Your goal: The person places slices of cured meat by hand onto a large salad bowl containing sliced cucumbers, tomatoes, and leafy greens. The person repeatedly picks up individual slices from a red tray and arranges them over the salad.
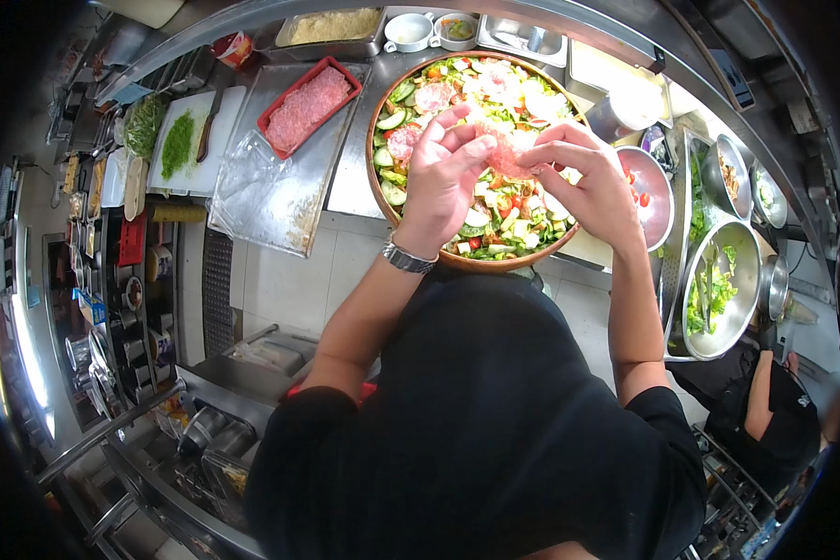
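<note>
Over a large wooden bowl (495,265) of salad, my left hand (436,182) and my right hand (590,177) hold a thin pink slice of cured meat (508,161) between them. The left thumb and fingertips are at the slice's left edge; the right fingers pinch its other side. Below them the salad shows lettuce, cucumber slices (393,194), red tomato pieces and white pieces. More pink meat slices (434,96) lie on top toward the bowl's far side, partly washed out by bright light. To the left, a red tray (348,77) holds a stack of sliced meat (308,107).
The red tray rests on a metal sheet pan (294,219) with clear plastic film (245,177). Farther left, a white board bears chopped herbs (177,145) and a knife (209,126). Steel bowls with tomatoes (661,187) and lettuce (747,303) stand right. Another person (765,411) is at lower right.
</note>
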### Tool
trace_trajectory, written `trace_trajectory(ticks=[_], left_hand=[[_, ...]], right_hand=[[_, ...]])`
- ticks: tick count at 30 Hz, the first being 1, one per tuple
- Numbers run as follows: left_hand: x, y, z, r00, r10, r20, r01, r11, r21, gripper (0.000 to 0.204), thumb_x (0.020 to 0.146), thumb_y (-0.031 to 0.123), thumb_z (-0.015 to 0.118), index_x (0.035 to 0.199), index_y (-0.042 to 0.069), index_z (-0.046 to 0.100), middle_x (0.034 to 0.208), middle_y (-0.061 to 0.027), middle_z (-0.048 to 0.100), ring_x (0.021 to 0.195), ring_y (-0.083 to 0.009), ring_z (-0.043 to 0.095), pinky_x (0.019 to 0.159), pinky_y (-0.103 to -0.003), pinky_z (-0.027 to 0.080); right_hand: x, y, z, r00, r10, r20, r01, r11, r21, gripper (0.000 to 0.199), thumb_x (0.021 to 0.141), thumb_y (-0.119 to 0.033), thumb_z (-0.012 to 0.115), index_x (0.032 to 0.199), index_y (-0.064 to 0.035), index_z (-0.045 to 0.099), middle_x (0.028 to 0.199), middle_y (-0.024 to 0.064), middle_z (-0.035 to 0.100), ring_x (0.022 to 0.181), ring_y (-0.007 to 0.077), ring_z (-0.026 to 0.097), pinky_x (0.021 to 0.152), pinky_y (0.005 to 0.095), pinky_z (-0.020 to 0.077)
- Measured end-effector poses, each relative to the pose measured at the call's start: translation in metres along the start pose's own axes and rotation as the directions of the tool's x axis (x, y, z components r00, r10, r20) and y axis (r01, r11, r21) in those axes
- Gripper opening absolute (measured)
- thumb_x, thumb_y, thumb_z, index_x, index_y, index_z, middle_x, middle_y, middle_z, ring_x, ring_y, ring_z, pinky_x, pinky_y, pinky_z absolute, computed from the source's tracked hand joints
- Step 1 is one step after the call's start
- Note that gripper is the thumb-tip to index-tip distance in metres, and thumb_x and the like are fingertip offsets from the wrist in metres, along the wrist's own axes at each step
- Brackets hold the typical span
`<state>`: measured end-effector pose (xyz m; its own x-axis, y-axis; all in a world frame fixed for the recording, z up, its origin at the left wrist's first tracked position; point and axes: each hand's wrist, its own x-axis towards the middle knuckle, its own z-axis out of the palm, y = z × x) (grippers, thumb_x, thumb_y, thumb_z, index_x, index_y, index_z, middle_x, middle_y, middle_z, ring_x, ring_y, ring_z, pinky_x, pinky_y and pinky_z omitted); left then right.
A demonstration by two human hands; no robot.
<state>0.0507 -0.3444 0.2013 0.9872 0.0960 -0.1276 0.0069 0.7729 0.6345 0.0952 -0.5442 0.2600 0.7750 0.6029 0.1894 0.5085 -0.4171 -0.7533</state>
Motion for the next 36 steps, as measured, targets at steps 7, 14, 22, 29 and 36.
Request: trace_trajectory(ticks=[7, 14, 22, 29, 36], left_hand=[[-0.007, 0.004, 0.011, 0.912, 0.401, 0.087, -0.315, 0.548, 0.775, 0.039, 0.090, 0.004, 0.075, 0.126, -0.001, 0.061, 0.101, -0.0115, 0.073, 0.090, -0.0156, 0.071, 0.084, -0.029, 0.057], [-0.012, 0.015, 0.014, 0.870, 0.426, 0.249, -0.416, 0.363, 0.834, 0.038, 0.093, 0.010, 0.072, 0.129, 0.001, 0.062, 0.097, -0.0169, 0.076, 0.092, -0.0220, 0.076, 0.082, -0.034, 0.060], [-0.010, 0.023, 0.007, 0.794, 0.397, 0.460, -0.582, 0.279, 0.764, 0.051, 0.092, 0.006, 0.075, 0.139, 0.001, 0.055, 0.098, -0.0151, 0.077, 0.093, -0.0208, 0.076, 0.084, -0.033, 0.059], [-0.015, 0.040, -0.001, 0.906, 0.243, 0.347, -0.402, 0.233, 0.886, 0.055, 0.088, 0.002, 0.077, 0.139, 0.006, 0.058, 0.093, -0.0095, 0.076, 0.090, -0.0169, 0.075, 0.082, -0.031, 0.059], [-0.034, 0.043, -0.034, 0.970, 0.158, 0.187, -0.223, 0.260, 0.939, 0.047, 0.087, -0.002, 0.072, 0.133, 0.006, 0.064, 0.095, -0.0085, 0.076, 0.084, -0.0139, 0.072, 0.078, -0.030, 0.058]], right_hand=[[0.004, -0.002, 0.011, 0.984, -0.139, -0.110, 0.118, 0.977, -0.180, 0.015, 0.087, -0.012, 0.079, 0.101, -0.0074, 0.078, 0.103, 0.0071, 0.068, 0.099, 0.0253, 0.068, 0.088, 0.0369, 0.0534], [0.021, -0.002, 0.022, 0.954, -0.215, -0.207, 0.195, 0.974, -0.112, 0.012, 0.092, -0.018, 0.074, 0.097, -0.0077, 0.076, 0.100, 0.0070, 0.072, 0.093, 0.0271, 0.070, 0.082, 0.0390, 0.0543], [0.023, -0.002, 0.033, 0.966, -0.066, -0.249, 0.078, 0.996, 0.039, 0.015, 0.092, -0.016, 0.074, 0.102, -0.0042, 0.074, 0.091, 0.0066, 0.073, 0.085, 0.0180, 0.068, 0.081, 0.0327, 0.0533], [0.032, 0.008, 0.033, 0.999, -0.027, 0.039, 0.024, 0.996, 0.085, 0.019, 0.098, -0.020, 0.068, 0.108, -0.0046, 0.071, 0.090, 0.0074, 0.071, 0.086, 0.0185, 0.068, 0.083, 0.0325, 0.0538], [0.011, 0.025, 0.077, 0.978, 0.169, 0.125, -0.185, 0.974, 0.132, 0.015, 0.095, -0.016, 0.071, 0.100, -0.0023, 0.071, 0.085, 0.0059, 0.069, 0.080, 0.0145, 0.063, 0.076, 0.0313, 0.0518]])
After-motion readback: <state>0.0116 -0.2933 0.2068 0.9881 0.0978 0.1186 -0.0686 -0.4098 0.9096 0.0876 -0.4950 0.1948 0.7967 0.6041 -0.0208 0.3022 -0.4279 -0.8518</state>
